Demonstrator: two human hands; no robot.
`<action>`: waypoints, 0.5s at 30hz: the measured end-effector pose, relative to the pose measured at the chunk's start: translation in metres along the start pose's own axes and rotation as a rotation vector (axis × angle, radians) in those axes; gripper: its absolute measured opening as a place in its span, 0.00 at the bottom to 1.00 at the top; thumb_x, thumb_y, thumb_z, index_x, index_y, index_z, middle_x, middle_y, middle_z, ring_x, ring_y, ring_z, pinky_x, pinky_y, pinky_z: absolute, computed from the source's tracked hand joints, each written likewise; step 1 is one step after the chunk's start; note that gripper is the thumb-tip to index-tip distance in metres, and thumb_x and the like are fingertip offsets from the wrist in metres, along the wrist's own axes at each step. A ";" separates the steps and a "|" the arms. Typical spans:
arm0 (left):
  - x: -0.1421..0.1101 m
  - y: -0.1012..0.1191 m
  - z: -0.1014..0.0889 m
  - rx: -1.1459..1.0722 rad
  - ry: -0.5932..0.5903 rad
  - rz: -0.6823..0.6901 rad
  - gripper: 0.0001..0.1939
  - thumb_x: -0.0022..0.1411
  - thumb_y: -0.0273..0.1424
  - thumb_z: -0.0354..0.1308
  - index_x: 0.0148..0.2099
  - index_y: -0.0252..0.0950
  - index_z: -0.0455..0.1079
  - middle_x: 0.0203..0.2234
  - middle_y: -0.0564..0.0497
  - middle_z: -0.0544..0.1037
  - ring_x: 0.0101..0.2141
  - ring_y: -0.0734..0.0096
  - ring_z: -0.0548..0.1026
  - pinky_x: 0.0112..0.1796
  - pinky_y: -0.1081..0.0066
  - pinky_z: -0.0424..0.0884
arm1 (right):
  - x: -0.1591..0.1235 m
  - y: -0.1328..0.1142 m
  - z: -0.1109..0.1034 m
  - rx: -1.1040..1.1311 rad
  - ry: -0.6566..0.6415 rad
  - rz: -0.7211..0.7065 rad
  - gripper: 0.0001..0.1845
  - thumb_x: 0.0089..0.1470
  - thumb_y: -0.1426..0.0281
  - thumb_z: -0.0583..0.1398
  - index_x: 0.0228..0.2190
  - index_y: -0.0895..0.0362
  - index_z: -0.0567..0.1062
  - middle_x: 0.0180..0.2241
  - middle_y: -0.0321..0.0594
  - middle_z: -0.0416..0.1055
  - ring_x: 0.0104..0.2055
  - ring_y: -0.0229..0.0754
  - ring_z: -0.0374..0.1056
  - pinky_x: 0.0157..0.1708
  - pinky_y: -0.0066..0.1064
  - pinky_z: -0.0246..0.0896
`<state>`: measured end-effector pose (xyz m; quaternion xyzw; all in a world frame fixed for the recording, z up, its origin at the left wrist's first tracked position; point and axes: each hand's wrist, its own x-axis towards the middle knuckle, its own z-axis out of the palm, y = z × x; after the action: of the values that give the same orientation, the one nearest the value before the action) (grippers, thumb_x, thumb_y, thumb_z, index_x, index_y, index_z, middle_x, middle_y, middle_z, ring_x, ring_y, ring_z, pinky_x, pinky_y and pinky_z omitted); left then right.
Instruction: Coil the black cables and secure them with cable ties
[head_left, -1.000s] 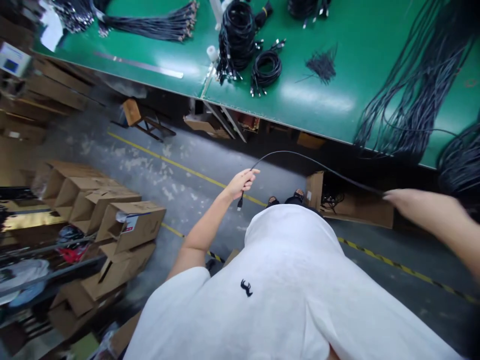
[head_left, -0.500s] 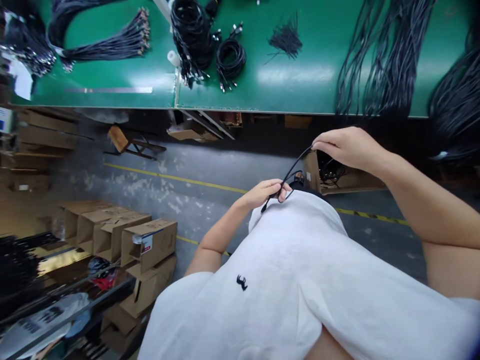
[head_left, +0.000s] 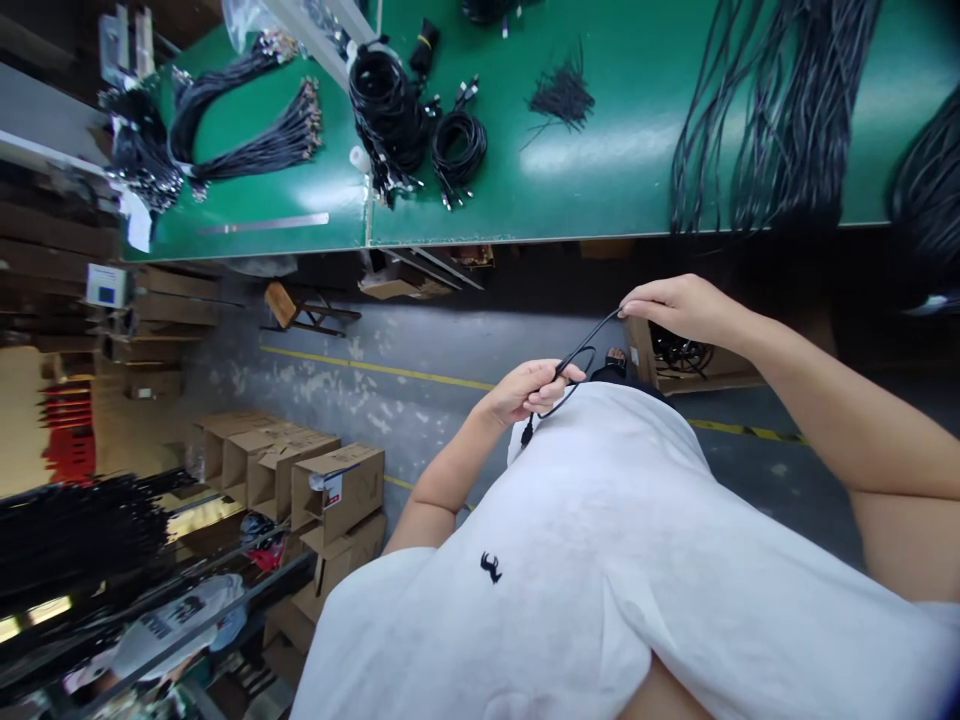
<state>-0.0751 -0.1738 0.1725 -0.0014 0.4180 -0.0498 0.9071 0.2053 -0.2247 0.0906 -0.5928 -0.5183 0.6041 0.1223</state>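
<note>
A thin black cable [head_left: 581,352] runs between my two hands in front of my white shirt. My left hand [head_left: 525,390] is closed around one end, and a small plug [head_left: 527,433] hangs just below its fingers. My right hand [head_left: 675,305] pinches the cable higher up and to the right, fingers pressed together. Between the hands the cable curls into a small loop. Both hands are held above the floor, short of the green workbench [head_left: 615,190].
On the bench lie coiled black cables [head_left: 457,145], bundled cable lengths [head_left: 255,150], a heap of small ties [head_left: 562,95] and long cables draped over the edge [head_left: 772,110]. Cardboard boxes [head_left: 330,490] stand at the left, a box of cables [head_left: 682,355] under the bench.
My right hand came in from far right to near the left hand, so the stretched cable now forms a small loop. The view has shifted slightly over the bench.
</note>
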 end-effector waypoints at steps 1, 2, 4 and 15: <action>0.001 0.001 0.001 -0.001 -0.015 0.000 0.17 0.56 0.37 0.67 0.42 0.28 0.76 0.15 0.61 0.59 0.12 0.90 0.48 0.12 0.84 0.45 | 0.000 0.004 -0.001 0.019 0.006 0.008 0.21 0.59 0.53 0.53 0.36 0.50 0.81 0.39 0.35 0.79 0.44 0.48 0.74 0.45 0.36 0.64; 0.002 0.002 0.003 -0.003 -0.024 -0.003 0.17 0.56 0.37 0.67 0.42 0.27 0.76 0.15 0.61 0.60 0.12 0.90 0.48 0.11 0.84 0.45 | -0.001 0.007 -0.001 0.036 0.017 0.016 0.21 0.59 0.53 0.53 0.35 0.50 0.81 0.39 0.35 0.79 0.44 0.48 0.74 0.45 0.36 0.64; 0.005 0.004 0.006 -0.010 -0.008 -0.023 0.15 0.59 0.35 0.65 0.42 0.27 0.76 0.15 0.61 0.59 0.11 0.90 0.48 0.11 0.83 0.44 | -0.001 0.011 -0.003 0.058 0.033 0.028 0.20 0.59 0.54 0.53 0.35 0.50 0.80 0.38 0.35 0.79 0.44 0.47 0.74 0.46 0.36 0.64; -0.033 0.053 0.016 -0.079 0.489 0.544 0.20 0.72 0.44 0.44 0.55 0.44 0.70 0.14 0.63 0.46 0.10 0.84 0.40 0.10 0.80 0.40 | -0.055 0.098 -0.002 -0.089 0.093 0.077 0.19 0.63 0.59 0.51 0.34 0.54 0.78 0.38 0.48 0.77 0.37 0.46 0.70 0.37 0.35 0.62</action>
<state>-0.0792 -0.1184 0.2060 0.0868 0.6093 0.2107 0.7595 0.2679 -0.3082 0.0481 -0.6446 -0.5153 0.5565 0.0967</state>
